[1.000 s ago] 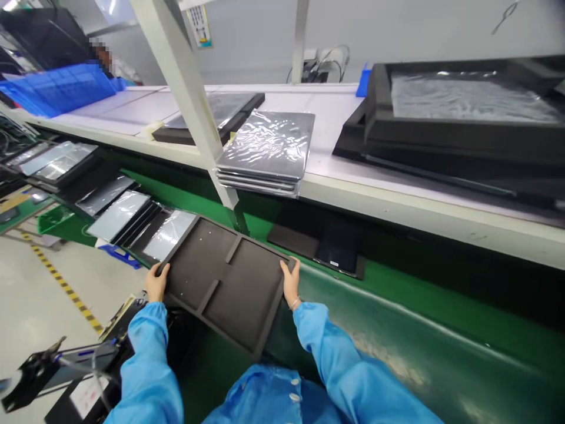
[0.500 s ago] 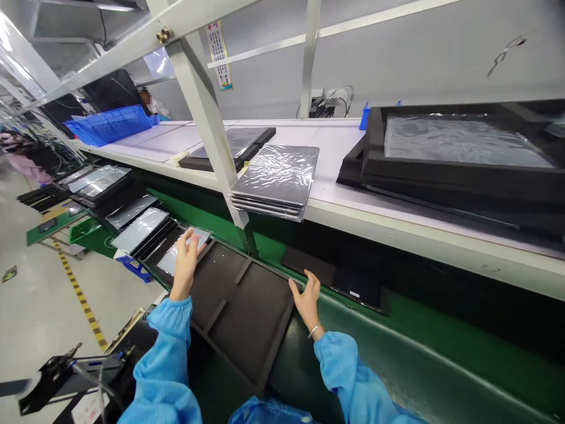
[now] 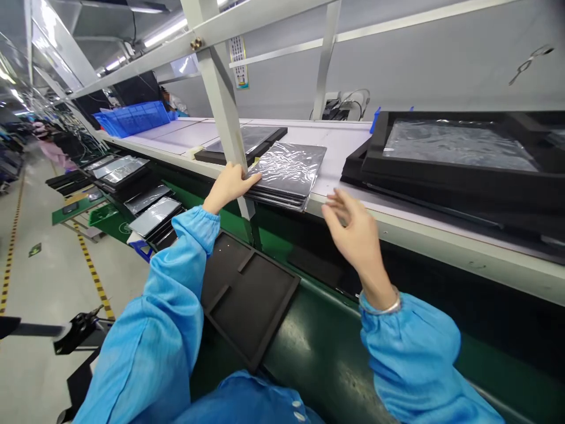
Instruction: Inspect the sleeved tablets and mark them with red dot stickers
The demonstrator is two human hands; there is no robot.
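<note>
A stack of flat panels wrapped in shiny plastic lies on the white shelf. My left hand rests on the stack's near left corner, fingers extended flat against it, beside a slanted white post. My right hand hovers in the air just right of the stack, fingers spread and holding nothing. Below both arms, a black foam tray with two shallow compartments lies on the green conveyor belt, touched by neither hand.
A large black tray with a plastic-covered panel fills the shelf's right side. Another flat black tray lies behind the post. A blue crate stands far left. More trays with panels line the belt to the left.
Both hands have left the black foam tray and risen to the shelf. The left hand now touches the wrapped stack; the right is in the air beside it. The view has tilted upward.
</note>
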